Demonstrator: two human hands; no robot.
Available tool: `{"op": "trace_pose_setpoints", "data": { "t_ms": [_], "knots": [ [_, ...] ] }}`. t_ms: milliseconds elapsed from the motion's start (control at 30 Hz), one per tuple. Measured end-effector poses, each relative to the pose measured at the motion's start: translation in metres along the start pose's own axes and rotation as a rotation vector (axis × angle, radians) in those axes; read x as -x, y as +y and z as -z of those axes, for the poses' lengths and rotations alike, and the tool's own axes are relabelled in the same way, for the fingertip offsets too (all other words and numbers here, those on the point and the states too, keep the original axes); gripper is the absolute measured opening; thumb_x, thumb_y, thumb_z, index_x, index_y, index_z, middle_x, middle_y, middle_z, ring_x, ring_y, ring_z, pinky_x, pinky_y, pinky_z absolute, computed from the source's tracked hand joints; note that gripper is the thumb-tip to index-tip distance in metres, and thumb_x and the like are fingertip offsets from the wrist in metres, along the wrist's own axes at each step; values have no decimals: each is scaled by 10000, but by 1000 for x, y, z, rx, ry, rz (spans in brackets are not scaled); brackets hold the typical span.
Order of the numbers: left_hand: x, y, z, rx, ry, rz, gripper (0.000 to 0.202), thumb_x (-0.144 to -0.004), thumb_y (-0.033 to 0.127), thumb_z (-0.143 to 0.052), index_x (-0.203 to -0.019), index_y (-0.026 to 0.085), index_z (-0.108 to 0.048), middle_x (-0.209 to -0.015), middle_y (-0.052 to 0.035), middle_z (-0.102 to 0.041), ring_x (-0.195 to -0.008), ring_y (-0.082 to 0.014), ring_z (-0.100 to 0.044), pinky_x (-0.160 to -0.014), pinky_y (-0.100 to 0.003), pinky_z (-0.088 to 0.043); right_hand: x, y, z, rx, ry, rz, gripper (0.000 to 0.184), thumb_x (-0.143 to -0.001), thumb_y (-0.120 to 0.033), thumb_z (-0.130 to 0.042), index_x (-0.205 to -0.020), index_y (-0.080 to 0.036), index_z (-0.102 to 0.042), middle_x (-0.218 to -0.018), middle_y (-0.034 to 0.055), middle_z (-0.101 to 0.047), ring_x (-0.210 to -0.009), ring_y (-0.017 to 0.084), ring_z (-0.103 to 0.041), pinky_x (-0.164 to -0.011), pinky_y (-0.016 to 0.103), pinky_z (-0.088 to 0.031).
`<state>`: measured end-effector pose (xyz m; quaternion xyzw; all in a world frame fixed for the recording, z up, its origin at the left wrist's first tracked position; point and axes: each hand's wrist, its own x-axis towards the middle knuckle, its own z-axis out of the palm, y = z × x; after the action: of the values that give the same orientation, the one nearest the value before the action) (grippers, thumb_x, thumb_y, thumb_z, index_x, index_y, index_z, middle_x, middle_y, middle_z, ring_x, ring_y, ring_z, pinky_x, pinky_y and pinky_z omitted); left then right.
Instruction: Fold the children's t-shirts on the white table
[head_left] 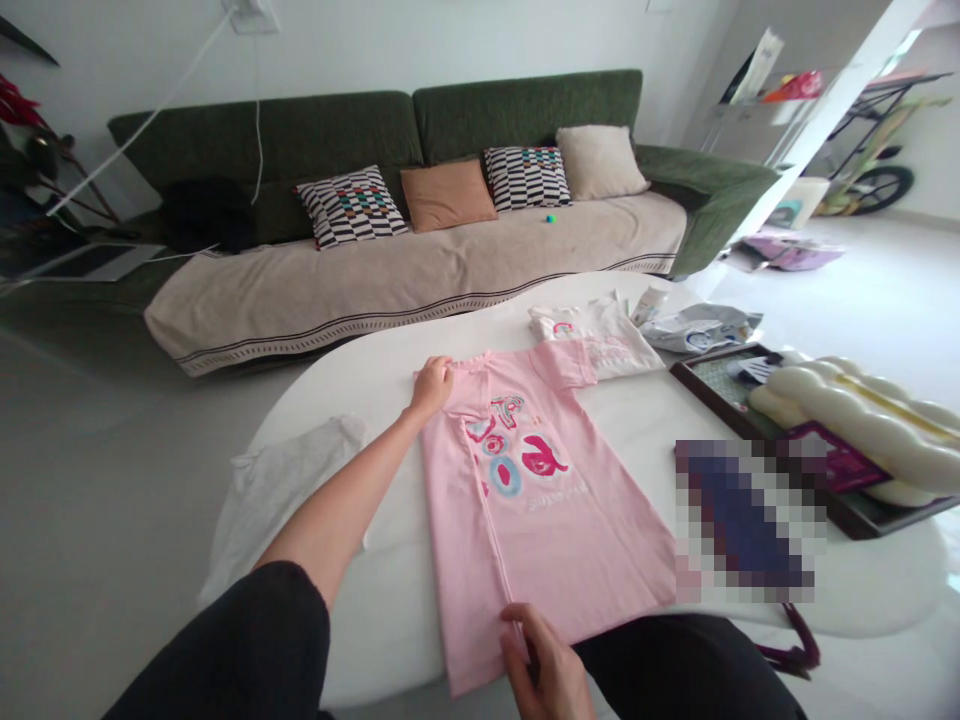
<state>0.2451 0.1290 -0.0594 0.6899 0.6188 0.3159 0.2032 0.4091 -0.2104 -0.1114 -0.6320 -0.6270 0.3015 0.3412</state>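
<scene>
A pink T-shirt (536,520) with a colourful print lies flat on the white oval table (660,420), its left side folded inward. My left hand (433,385) is stretched far out and pinches the shirt's shoulder near the collar. My right hand (541,665) is close to me at the hem, its fingers closed on the bottom edge of the fold. Both sleeves on my arms are black.
A folded white shirt (596,335) lies beyond the pink one. A grey-white cloth (281,485) hangs off the table's left edge. A dark tray (847,500) with a cream wavy object (862,420) stands at the right. A green sofa (420,190) with cushions is behind.
</scene>
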Motion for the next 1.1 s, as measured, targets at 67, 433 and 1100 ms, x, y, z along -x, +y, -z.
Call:
{"op": "trace_pose_setpoints", "data": {
  "t_ms": [67, 433, 1100],
  "knots": [
    [19, -11, -5, -201, -112, -100, 446, -806, 310, -466, -1234, 185, -471, -1332, -82, -401, -1271, -241, -273, -1059, -372, -196, 0, 1, 5, 98, -19, 15, 360, -880, -404, -285, -960, -223, -586, -780, 38, -648, -583, 135, -613, -527, 188, -451],
    [43, -24, -23, -461, -196, 9, 591, -792, 597, -354, -1334, 365, -304, -1445, 36, -204, -1327, -306, -38, -1056, -463, -88, -19, -37, 16, 516, -140, 251, 345, -822, -204, -418, -1139, -238, -550, -1243, 103, -496, -1080, 251, -507, -819, 342, -445],
    [45, 33, -47, -457, -402, -44, 591, -798, 540, -382, -1335, 306, -307, -1460, -62, -142, -1314, -350, -79, -979, -613, -111, -69, 9, 84, 550, -40, 112, 505, -864, -312, -402, -1341, -166, -324, -1367, 107, -361, -1275, 242, -274, -993, 438, -307]
  ]
}}
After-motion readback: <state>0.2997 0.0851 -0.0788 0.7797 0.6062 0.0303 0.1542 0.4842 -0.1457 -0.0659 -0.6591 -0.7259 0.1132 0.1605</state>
